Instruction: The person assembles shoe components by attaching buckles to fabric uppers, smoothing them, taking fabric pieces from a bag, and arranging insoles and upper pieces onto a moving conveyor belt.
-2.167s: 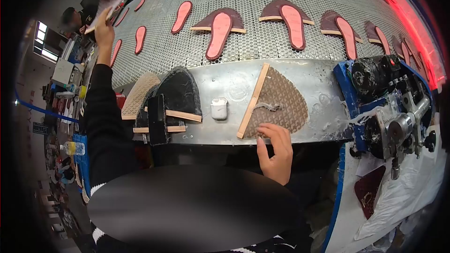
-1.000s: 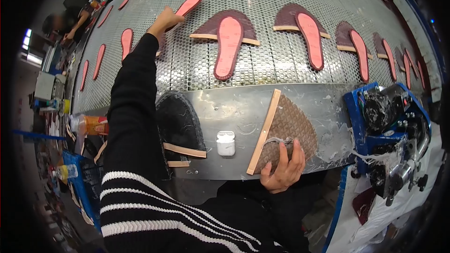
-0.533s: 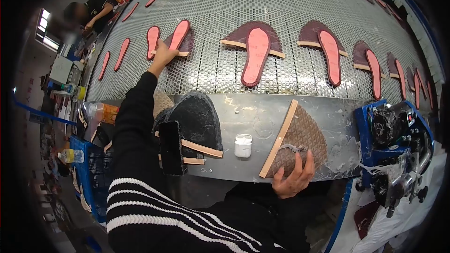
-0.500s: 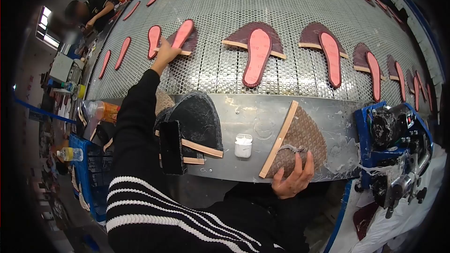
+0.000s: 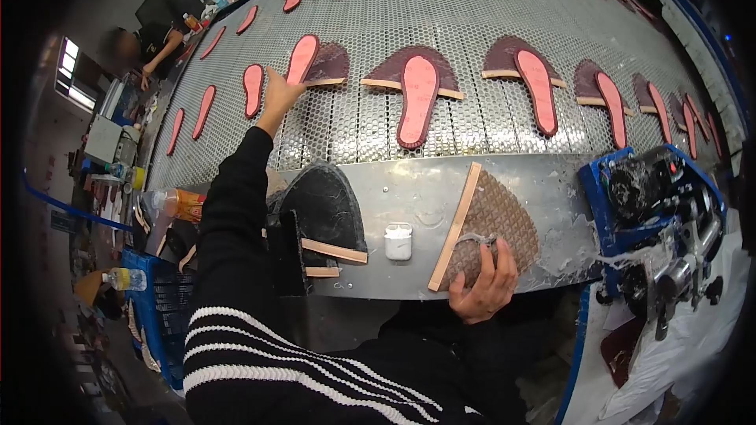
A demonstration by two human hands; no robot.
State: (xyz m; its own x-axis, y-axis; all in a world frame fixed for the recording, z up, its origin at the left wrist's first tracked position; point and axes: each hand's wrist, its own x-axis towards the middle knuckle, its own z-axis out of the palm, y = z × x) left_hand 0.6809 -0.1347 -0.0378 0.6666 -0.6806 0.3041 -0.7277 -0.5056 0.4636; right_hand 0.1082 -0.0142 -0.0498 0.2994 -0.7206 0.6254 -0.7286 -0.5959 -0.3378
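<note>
My left hand (image 5: pixel 282 96) reaches out over the perforated metal belt, at the heel end of a pink insole (image 5: pixel 302 59). Its thumb side meets the heel and one finger sticks out to the left; part of the heel is hidden. To this insole's right lies a dark red shoe upper (image 5: pixel 329 64) with a pale strip along its edge. My right hand (image 5: pixel 484 283) rests on a brown patterned upper (image 5: pixel 500 216) on the metal ledge, fingers apart and slightly bent. By those fingertips is a greyish strand (image 5: pixel 476 238).
Several insoles, some with dark red uppers (image 5: pixel 512 55), lie across the belt (image 5: pixel 354 122). On the ledge (image 5: pixel 417 169) are black uppers (image 5: pixel 327 205) and a white earphone case (image 5: pixel 398 241). A blue-framed machine (image 5: pixel 642 189) stands right, a blue crate (image 5: pixel 161 315) left. Another person (image 5: pixel 157 47) works far left.
The dark red upper by my left hand has shifted right relative to its neighbours and shows more beside the insole. My right hand stays on the brown upper. The whole view has shifted slightly.
</note>
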